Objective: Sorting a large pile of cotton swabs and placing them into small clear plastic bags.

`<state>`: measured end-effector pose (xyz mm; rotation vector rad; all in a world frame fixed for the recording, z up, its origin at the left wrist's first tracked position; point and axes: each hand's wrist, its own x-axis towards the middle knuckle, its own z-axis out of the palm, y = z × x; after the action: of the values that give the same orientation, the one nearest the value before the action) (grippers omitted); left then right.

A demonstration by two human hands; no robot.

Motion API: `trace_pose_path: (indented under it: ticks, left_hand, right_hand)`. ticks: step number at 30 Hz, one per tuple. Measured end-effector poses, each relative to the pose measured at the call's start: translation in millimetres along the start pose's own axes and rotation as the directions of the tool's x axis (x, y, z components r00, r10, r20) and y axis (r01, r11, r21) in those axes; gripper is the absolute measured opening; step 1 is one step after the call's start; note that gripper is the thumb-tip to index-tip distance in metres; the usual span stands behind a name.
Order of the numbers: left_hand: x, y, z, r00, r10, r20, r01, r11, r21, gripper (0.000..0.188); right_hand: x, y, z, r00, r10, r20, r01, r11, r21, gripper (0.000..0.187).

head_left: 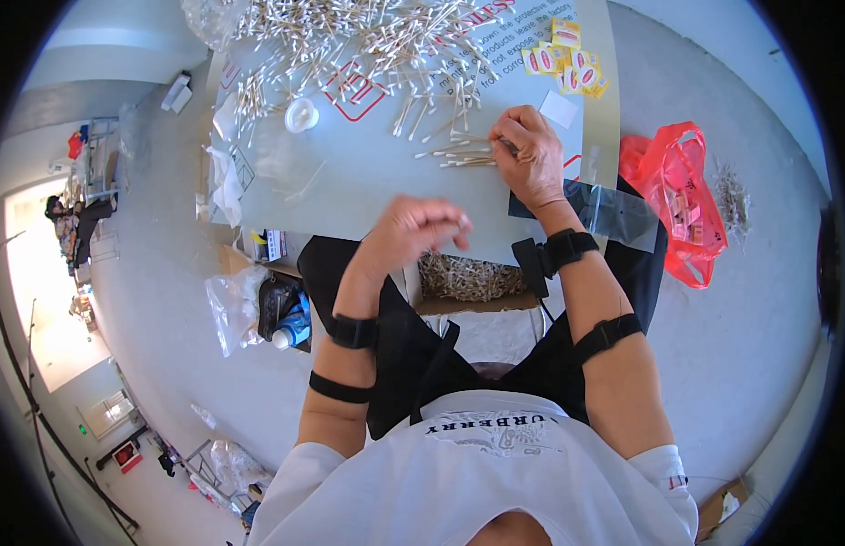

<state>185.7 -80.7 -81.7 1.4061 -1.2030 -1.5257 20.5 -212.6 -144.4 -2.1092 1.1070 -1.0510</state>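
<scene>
My right hand [530, 156] is closed around the ends of several cotton swabs [466, 155] at the right of the table, their white tips pointing left. Nearer the table's front edge hovers my left hand [411, 232], its fingers loosely stretched to the right and nothing visible in them. A large loose heap of cotton swabs [349, 36] spreads over the far part of the table [377, 182]. Beside its near left edge stands a small round white tub [301, 116]. Partly under my right wrist lies a clear plastic bag [613, 211].
Small yellow and white labels [568, 59] and a white card [558, 109] lie at the far right. A red plastic bag [682, 205] sits right of the table. Below the front edge is a cardboard box of swabs [472, 278]; a blue bottle [295, 326] is left of my legs.
</scene>
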Motion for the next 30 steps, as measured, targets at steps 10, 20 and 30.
trace_pose_path:
  ticks: [10,20,30]
  left_hand:
    - [55,-18,-17,0.845,0.19,-0.5,-0.039,0.954,0.297,0.011]
    - [123,-15,-32,0.695,0.6,-0.397,0.14,0.428,0.893,0.009]
    - [105,0,-46,0.842,0.36,-0.401,0.058,0.679,0.731,0.006]
  right_hand:
    - [2,-2,-3,0.998,-0.018,0.053,0.017,1.0,0.014,0.005]
    - [3,-7,-9,0.995,-0.032,0.092,0.034,0.999,-0.018,0.013]
    - [0,1,-7,0.996,0.052,0.074,-0.052,0.999,-0.007,0.015]
